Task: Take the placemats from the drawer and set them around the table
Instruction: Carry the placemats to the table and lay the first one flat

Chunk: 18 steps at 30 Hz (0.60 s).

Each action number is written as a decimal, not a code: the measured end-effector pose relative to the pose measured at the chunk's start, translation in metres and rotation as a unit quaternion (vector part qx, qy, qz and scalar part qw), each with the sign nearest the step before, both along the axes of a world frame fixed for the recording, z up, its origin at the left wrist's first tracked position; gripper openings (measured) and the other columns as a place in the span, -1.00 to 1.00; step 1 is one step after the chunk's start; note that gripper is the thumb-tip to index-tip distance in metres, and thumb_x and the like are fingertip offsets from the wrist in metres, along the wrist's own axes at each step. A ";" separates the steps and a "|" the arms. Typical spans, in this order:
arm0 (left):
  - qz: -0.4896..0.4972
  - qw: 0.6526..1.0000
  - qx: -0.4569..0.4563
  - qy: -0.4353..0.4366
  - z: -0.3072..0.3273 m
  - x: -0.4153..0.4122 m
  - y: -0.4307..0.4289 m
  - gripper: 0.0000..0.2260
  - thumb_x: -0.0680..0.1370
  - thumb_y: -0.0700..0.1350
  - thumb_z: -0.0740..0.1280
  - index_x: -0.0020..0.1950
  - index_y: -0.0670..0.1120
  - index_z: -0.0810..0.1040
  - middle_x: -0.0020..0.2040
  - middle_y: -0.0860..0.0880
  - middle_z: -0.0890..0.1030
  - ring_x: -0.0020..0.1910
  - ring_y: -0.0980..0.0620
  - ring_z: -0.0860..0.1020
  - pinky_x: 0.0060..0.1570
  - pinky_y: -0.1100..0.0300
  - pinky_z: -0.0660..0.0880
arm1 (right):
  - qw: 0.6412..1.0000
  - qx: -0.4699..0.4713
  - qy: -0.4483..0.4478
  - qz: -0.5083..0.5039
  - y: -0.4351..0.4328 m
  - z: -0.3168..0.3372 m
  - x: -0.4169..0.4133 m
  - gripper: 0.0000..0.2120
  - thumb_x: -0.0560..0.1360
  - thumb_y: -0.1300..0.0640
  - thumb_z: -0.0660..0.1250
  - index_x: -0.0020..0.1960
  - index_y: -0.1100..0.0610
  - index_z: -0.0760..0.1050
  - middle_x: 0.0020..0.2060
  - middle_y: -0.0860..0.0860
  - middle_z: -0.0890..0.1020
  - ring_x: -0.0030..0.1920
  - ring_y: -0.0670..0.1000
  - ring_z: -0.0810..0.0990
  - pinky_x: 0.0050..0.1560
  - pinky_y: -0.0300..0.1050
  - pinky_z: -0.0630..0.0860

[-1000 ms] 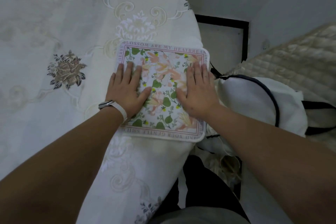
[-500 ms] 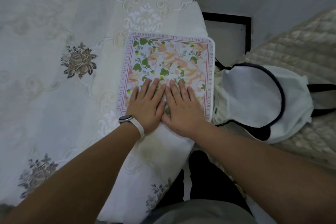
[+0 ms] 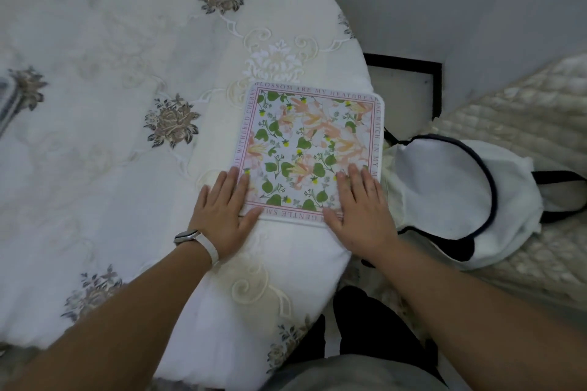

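A square floral placemat (image 3: 309, 152) with lettering round its border lies flat near the right edge of a table (image 3: 127, 168) covered in a white embroidered cloth. The left hand (image 3: 222, 213) rests flat on the mat's near left corner, fingers straight and together, partly on the cloth. The right hand (image 3: 362, 209) lies flat on the near right corner, fingers straight; neither grasps anything. A watch (image 3: 190, 236) with a white strap sits on the left wrist. Just right of the table, a white bag (image 3: 460, 194) with dark trim rests on a quilted cushion (image 3: 524, 124); its contents cannot be seen.
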<state>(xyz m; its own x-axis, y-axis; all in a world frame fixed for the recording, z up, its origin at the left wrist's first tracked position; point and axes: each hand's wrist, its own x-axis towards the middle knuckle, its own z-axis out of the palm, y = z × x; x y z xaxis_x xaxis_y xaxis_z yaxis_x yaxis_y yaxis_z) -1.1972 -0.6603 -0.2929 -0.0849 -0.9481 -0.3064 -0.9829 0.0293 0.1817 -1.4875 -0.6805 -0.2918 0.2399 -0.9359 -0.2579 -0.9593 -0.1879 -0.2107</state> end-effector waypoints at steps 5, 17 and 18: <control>0.036 0.999 0.017 0.004 0.008 0.001 0.021 -0.36 0.50 0.34 -0.28 0.51 0.11 -0.34 0.53 0.12 -0.31 0.54 0.09 -0.24 0.49 -0.03 -0.16 | 0.999 0.041 -0.002 -0.012 0.008 0.018 -0.024 -0.25 0.53 -0.26 -0.25 0.60 0.14 -0.08 0.59 0.07 -0.09 0.58 0.07 -0.14 0.55 0.02 -0.15; 0.123 0.983 -0.122 0.061 0.096 -0.005 0.053 -0.42 0.49 0.21 0.11 0.29 -0.15 0.54 0.22 -0.18 0.59 0.15 -0.20 0.58 0.09 -0.08 0.52 | 0.985 -0.014 -0.005 0.171 -0.020 0.115 0.018 -0.66 0.56 -0.04 0.11 0.21 0.08 0.49 0.04 0.01 0.55 0.05 0.08 0.49 0.12 0.01 0.37; 0.121 0.981 -0.140 0.051 0.108 -0.007 0.056 -0.46 0.49 0.19 0.13 0.26 -0.15 0.56 0.20 -0.18 0.61 0.14 -0.20 0.59 0.07 -0.09 0.53 | 0.980 -0.016 -0.022 0.196 -0.020 0.123 0.023 -0.65 0.57 -0.04 0.10 0.24 0.08 0.48 0.08 0.01 0.55 0.09 0.08 0.48 0.15 0.01 0.36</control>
